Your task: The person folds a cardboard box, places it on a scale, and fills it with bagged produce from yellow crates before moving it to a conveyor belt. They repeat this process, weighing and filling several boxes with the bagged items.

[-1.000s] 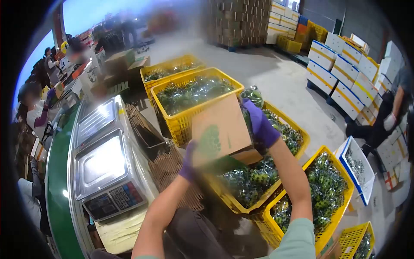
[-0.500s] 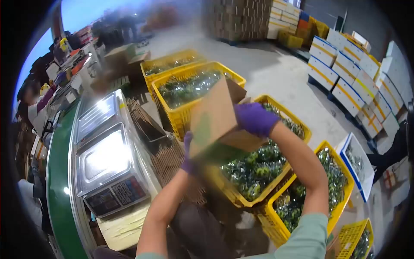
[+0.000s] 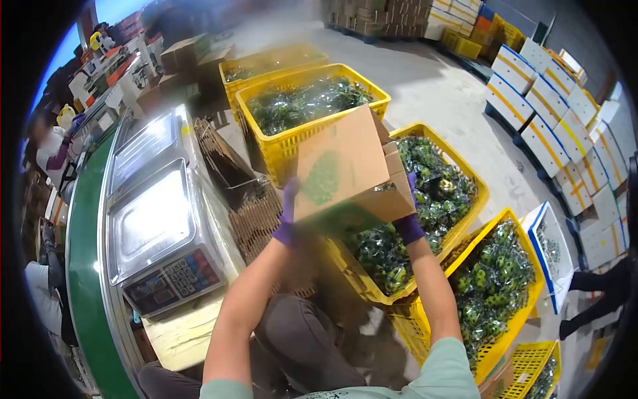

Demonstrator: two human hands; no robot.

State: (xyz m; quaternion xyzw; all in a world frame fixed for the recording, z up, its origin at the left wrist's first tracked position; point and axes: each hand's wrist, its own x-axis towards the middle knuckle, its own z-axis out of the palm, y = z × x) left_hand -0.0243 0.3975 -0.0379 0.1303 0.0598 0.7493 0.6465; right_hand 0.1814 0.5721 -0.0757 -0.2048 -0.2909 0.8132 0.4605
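Note:
A brown cardboard box (image 3: 340, 159) with a green print is held up in front of me, tilted. My left hand (image 3: 287, 211), in a purple glove, grips its left side, with the fingers partly hidden. On the right side my right hand (image 3: 409, 223), also gloved in purple, is closed around the box's lower edge. Some flaps at the box's right end stand apart, with a small dark gap between them. Beneath and behind the box, a yellow crate (image 3: 480, 193) holds green produce in clear wrapping.
A steel-topped weighing scale (image 3: 151, 219) stands at left, beside a green conveyor belt (image 3: 90, 266). Flattened cardboard (image 3: 260, 226) leans between scale and crates. More yellow crates (image 3: 279, 141) surround the box. White boxes (image 3: 531, 113) are stacked at right. A person (image 3: 50, 149) is at far left.
My right hand has shifted from the box's upper right face to its lower right side. The box has turned, and its right-end flaps now show. My view has shifted slightly.

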